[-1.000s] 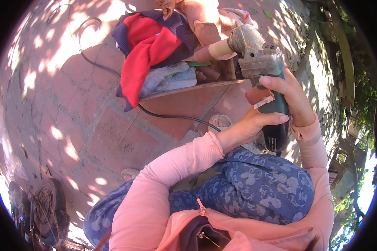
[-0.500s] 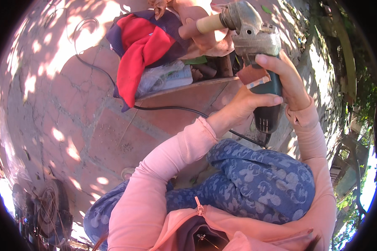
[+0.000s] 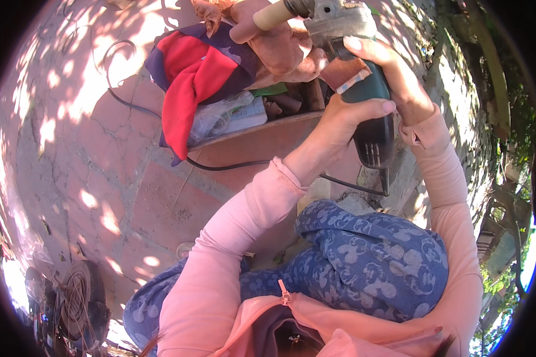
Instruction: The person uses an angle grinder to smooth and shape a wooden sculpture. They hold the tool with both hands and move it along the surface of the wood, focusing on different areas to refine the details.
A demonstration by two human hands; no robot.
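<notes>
An angle grinder (image 3: pixel 372 89) with a green body, black rear end and worn metal gear head hangs between my two hands in front of me. My left hand (image 3: pixel 342 119) is closed around its lower body from the left, thumb across the top. From the far right my right hand (image 3: pixel 399 74) grips the body near the gear head, thumb on top. A folded reddish-brown piece (image 3: pixel 344 75), perhaps sandpaper, lies against the grinder above my left hand. The tan side handle (image 3: pixel 268 16) sticks out to the left. The gear head's far end is cut off by the frame.
Beyond my hands stands an open box (image 3: pixel 262 128) with a plastic bag, papers and brown pieces inside. Red and navy cloth (image 3: pixel 205 71) drapes over its left side. A black cord (image 3: pixel 220 167) runs across the tiled floor. A wheel (image 3: pixel 77 297) shows at lower left.
Both hands have moved the grinder farther away and slightly left, so more of its head leaves the frame. My grip stays the same. The view has shifted slightly.
</notes>
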